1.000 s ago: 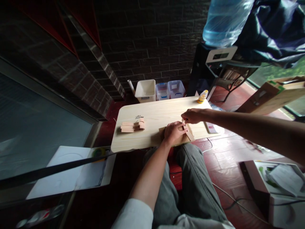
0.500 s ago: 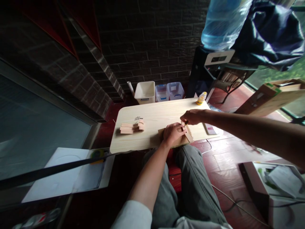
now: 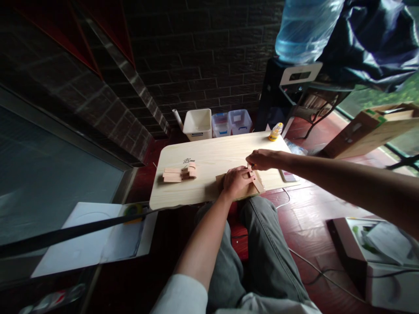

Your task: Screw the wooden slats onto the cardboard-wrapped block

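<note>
On the table, my left hand [image 3: 235,181] presses down on a light wooden strip [image 3: 258,185], its fingers over the strip's upper part. Beneath it lies a brown board [image 3: 220,182] at the table's near edge. My right hand [image 3: 259,159] is closed in a fist just beyond the left fingertips. It grips a small tool, apparently a screwdriver with a black-and-yellow handle, mostly hidden by the fingers, its tip out of sight. To the left lie several pinkish wooden pieces [image 3: 173,175], with small dark screws [image 3: 188,160] behind them.
A yellow-based clear bottle [image 3: 275,131] stands at the table's [image 3: 209,150] far right corner. A phone-like flat object [image 3: 289,175] lies by the right edge. Beyond the table are a white bin [image 3: 197,124] and clear plastic boxes [image 3: 240,121]. A cable [image 3: 288,198] hangs at the right.
My right fist has turned slightly, and the tool's handle shows less than before. My left hand stays on the wooden strip. The whole view has shifted a little.
</note>
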Demonstrator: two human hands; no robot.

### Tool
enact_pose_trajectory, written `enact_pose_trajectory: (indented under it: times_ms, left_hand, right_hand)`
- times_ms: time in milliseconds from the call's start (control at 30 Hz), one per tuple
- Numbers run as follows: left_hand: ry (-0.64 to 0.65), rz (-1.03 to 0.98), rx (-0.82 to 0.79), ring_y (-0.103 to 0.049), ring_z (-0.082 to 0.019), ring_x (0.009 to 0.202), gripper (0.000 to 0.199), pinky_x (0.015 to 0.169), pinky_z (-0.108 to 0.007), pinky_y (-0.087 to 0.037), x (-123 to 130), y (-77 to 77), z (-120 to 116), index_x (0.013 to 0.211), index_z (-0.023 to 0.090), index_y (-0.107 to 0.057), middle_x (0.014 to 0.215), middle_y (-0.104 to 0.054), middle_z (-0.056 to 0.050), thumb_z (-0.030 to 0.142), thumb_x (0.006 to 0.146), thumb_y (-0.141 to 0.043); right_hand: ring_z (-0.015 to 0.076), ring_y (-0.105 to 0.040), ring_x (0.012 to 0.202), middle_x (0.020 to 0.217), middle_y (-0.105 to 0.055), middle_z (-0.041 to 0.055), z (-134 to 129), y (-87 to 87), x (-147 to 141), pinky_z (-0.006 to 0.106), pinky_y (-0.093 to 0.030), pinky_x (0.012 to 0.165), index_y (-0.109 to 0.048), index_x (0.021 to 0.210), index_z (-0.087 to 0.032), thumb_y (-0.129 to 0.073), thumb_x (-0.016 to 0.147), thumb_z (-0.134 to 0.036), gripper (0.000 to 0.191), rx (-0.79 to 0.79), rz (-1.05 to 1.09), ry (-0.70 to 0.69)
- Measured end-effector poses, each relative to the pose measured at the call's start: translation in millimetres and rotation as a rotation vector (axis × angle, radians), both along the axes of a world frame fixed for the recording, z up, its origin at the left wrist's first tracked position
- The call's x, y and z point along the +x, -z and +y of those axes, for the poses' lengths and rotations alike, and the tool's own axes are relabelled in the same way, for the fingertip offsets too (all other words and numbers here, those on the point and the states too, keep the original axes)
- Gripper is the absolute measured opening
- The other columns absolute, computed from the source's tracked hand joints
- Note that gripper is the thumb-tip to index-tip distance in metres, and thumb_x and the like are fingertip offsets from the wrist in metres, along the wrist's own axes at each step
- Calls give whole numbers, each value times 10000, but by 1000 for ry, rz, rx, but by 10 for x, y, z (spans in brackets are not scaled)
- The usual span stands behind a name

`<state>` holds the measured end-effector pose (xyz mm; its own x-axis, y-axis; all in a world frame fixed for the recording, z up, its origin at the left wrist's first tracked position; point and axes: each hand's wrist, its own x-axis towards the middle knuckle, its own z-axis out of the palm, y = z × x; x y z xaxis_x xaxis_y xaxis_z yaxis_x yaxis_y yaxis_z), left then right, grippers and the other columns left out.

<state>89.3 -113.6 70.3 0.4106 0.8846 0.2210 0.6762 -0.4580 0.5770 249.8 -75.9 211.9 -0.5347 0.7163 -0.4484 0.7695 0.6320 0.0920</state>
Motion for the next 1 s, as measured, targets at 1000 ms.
enact_pose_trajectory:
  times_ms: [1000]
  left_hand:
    - [-39,4,14,-720,-220,1153,263,1066,-338,-535,12,-7,-20,1134,360,-810,1270,-773,9,479,899,-800]
  right_hand:
    - [284,-772,1008,1173,-795,177,-19,-114,-44,299,-507,744,-751,1238,-112,-702,898,-247,369,-36,-13,34]
